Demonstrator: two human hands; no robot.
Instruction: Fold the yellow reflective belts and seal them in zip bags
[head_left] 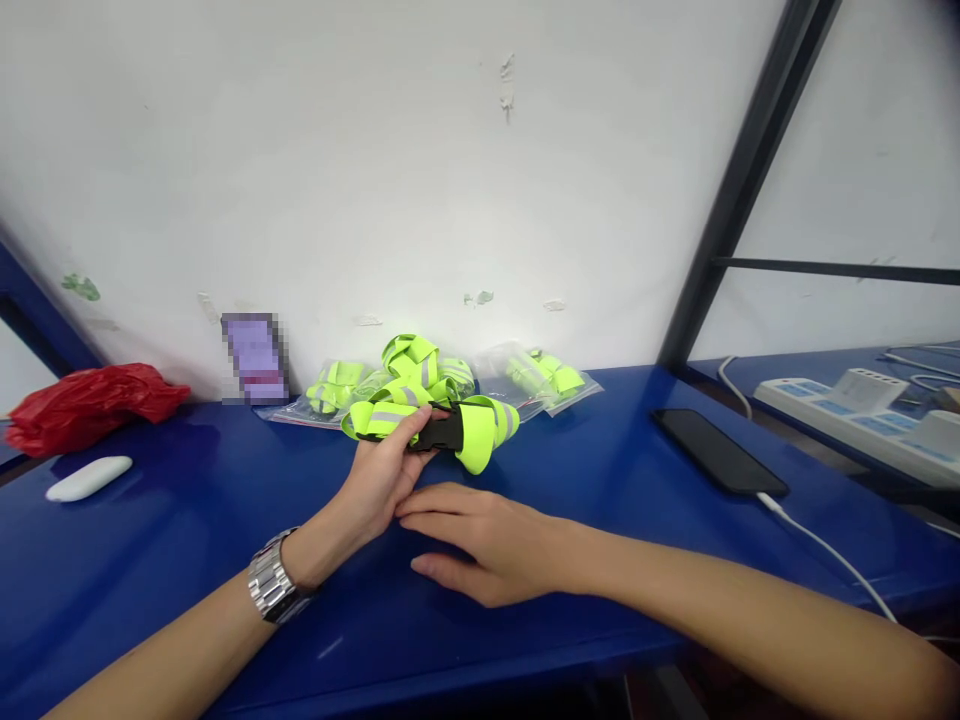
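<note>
My left hand (382, 470), with a metal watch on its wrist, grips a folded neon yellow reflective strap (491, 425) at its black buckle (442, 432). The thumb lies over the strap beside the buckle. My right hand (480, 540) is just below and to the right, its thumb apart from the fingers and its fingertips near the heel of my left hand; nothing shows in it. Behind the held strap are more yellow straps (411, 362), and others lie in clear plastic bags (551, 375) by the wall.
On the blue table (585, 470), a red plastic bag (97, 400) and a white case (88, 479) lie left. A phone (256, 358) leans against the wall. At right are a black phone (716, 450) with a white cable and a power strip (862, 420).
</note>
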